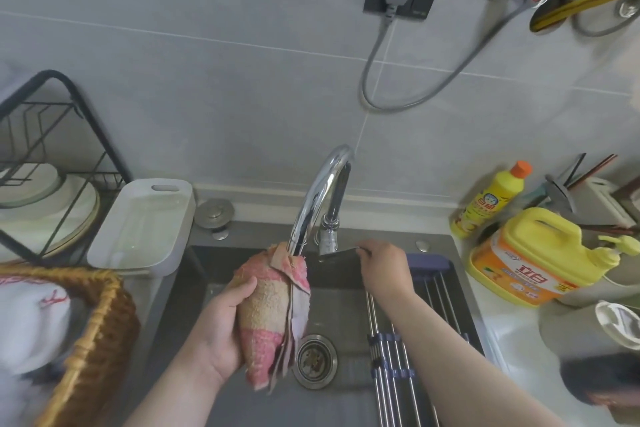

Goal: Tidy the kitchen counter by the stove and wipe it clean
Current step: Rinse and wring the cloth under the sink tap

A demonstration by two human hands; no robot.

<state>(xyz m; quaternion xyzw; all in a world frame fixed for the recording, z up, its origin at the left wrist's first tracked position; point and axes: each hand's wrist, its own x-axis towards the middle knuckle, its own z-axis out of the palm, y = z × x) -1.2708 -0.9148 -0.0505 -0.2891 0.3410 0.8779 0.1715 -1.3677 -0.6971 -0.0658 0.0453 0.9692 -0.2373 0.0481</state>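
Grey wall tiles rise behind a steel sink (242, 402), with a wicker basket (100, 322) and white tub (138, 225) to one side and two yellow detergent bottles (519, 260) to the other. My left hand (221, 329) is wrapped around a bunched pink and tan cloth (273, 308), holding it upright so its top edge touches the spout of the tap (322, 191), right over the drain (314, 360). My right hand (381, 270) reaches across with fingertips pinched on the tap's lever (337, 253). I see no water running, though a thin stream could be hidden by the cloth.

As I judge it, the step is wetting the cloth before wiping the counter. To do it well I should ease the lever rather than flick it, so the flow does not splash off the cloth onto the wall or the roll-up rack (398, 357) lying over the sink's right part. I should keep the cloth low in the basin, loosen my hold so water reaches the inner folds, then wring it hard over the drain; a dripping cloth would only leave the counter streaked.
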